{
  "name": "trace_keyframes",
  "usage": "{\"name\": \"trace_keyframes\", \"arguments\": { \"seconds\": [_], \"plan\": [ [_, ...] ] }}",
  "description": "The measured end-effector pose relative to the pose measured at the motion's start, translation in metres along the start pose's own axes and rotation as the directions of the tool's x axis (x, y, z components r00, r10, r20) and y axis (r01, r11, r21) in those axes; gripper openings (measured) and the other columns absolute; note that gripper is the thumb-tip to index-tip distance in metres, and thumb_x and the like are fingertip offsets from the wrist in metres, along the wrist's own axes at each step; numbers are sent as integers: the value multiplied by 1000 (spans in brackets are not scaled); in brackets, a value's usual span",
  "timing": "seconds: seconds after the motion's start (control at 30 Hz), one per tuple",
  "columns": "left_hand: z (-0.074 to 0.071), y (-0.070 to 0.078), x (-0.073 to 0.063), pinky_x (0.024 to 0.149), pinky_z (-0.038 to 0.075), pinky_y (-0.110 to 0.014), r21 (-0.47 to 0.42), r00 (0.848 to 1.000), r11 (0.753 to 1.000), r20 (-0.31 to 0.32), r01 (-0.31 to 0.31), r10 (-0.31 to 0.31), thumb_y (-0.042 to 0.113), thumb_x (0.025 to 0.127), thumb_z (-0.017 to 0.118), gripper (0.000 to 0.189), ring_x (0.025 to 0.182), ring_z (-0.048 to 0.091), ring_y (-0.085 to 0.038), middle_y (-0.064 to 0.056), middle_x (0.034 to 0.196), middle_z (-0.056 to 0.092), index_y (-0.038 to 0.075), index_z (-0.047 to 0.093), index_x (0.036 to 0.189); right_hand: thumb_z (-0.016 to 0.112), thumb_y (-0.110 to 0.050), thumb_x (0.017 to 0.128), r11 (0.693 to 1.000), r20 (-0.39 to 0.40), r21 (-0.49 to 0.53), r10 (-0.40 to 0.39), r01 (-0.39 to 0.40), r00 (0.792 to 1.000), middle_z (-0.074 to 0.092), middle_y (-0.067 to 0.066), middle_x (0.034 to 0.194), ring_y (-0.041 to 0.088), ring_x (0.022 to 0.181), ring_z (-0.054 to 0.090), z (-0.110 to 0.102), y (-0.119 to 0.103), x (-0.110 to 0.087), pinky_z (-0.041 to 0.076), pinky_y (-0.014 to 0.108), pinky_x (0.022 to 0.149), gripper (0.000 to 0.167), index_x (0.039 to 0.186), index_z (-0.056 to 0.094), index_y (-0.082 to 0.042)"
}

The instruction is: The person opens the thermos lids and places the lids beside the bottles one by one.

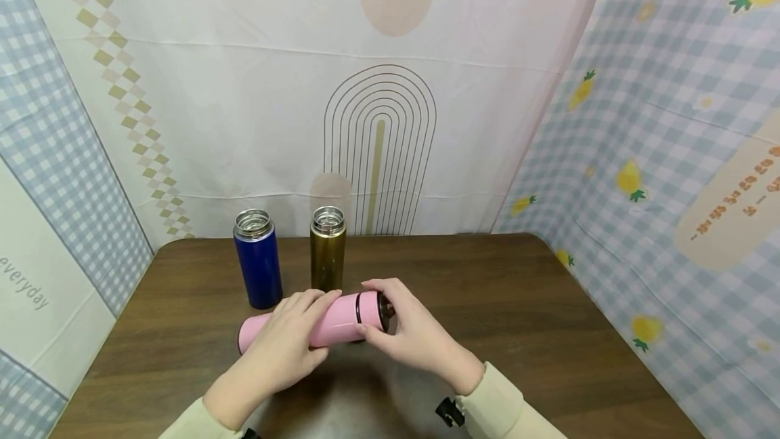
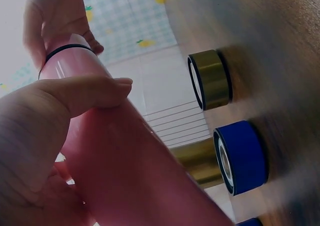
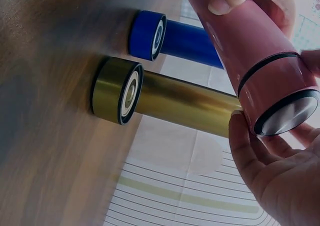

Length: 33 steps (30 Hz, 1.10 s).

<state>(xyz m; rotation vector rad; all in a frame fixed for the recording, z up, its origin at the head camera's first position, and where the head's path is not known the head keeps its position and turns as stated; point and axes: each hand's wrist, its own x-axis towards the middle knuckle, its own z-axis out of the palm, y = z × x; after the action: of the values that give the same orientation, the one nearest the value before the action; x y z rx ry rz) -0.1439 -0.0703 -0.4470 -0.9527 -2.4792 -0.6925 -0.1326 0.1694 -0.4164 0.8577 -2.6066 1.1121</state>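
A pink thermos flask [image 1: 341, 322] is held tilted above the table, its lid end to the right. My left hand [image 1: 286, 337] grips the flask's body. Fingers and thumb of my right hand [image 1: 414, 334] hold the lid [image 3: 275, 86], which sits on the flask below a black ring. Behind the hands a blue thermos [image 1: 261, 269] and a gold thermos [image 1: 327, 256] stand upright with bare steel mouths. A gold lid [image 3: 107, 88] and a blue lid [image 3: 142, 33] stand on the table in the wrist views; in the head view the hands and flask hide them.
The brown wooden table [image 1: 487, 276] ends at a white patterned cloth [image 1: 244, 120] at the back. Checked cloths hang at both sides, the right cloth [image 1: 609, 175] printed with pineapples.
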Motion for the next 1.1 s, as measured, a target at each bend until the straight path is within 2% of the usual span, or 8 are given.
{"name": "trace_keyframes", "arguments": {
  "seconds": [0.13,0.27,0.4,0.53,0.67,0.8,0.9,1.1],
  "plan": [
    [0,1,0,94,43,-46,-15,1000,1000,5,4,-4,17,60,83,83,106,55,-25,-1,117,57,13,51,137,71,-28,86,998,2,8,-63,63,998,48,-1,126,8,99,50,0,0,0,48,25,83,60,139,43,-20],
    [-1,2,-1,94,43,-47,-22,1000,1000,-2,6,-6,17,60,83,83,106,55,-25,-1,117,57,13,52,137,71,-34,86,998,-15,-9,-63,63,998,48,0,127,8,102,50,0,0,0,48,27,85,62,140,42,-21],
    [-2,3,-1,94,43,-46,-25,1000,1000,6,9,-9,17,61,84,83,107,54,-24,-1,117,57,13,52,137,69,-46,85,999,-24,-34,-26,25,999,49,-4,127,6,105,49,0,0,-1,47,29,89,64,139,43,-24],
    [-2,3,-1,96,42,-46,-24,1000,1000,24,6,-5,17,62,84,83,110,53,-24,-1,119,57,14,51,138,66,-54,85,997,-14,-43,58,-59,998,51,-11,125,5,103,52,-1,0,-2,47,29,88,62,135,47,-25],
    [-2,4,-2,97,42,-48,-16,1000,1000,21,-5,5,15,62,84,83,112,53,-26,-3,121,56,14,52,138,62,-59,85,990,12,-49,132,-132,991,58,-9,119,5,98,56,-2,1,-2,49,29,83,61,131,52,-20],
    [-2,4,-2,96,41,-49,-7,1000,1000,13,-10,11,13,61,84,84,113,52,-26,-4,121,56,14,52,138,61,-60,85,986,40,-32,163,-162,986,61,-9,105,6,88,58,-2,2,-3,51,29,74,56,125,55,-21],
    [-1,3,-3,96,41,-49,2,1000,1000,7,-16,16,11,61,83,83,113,52,-27,-5,121,56,13,52,138,63,-59,85,987,53,-15,160,-160,986,61,-10,101,6,84,58,-2,2,-3,51,28,71,53,122,55,-23],
    [1,1,-5,97,41,-48,22,999,999,-7,-34,34,5,62,81,84,113,52,-28,-7,121,55,11,50,140,70,-52,83,997,66,-22,74,-73,995,57,-10,116,6,93,56,-2,1,-3,50,26,78,59,129,53,-19]
  ]
}}
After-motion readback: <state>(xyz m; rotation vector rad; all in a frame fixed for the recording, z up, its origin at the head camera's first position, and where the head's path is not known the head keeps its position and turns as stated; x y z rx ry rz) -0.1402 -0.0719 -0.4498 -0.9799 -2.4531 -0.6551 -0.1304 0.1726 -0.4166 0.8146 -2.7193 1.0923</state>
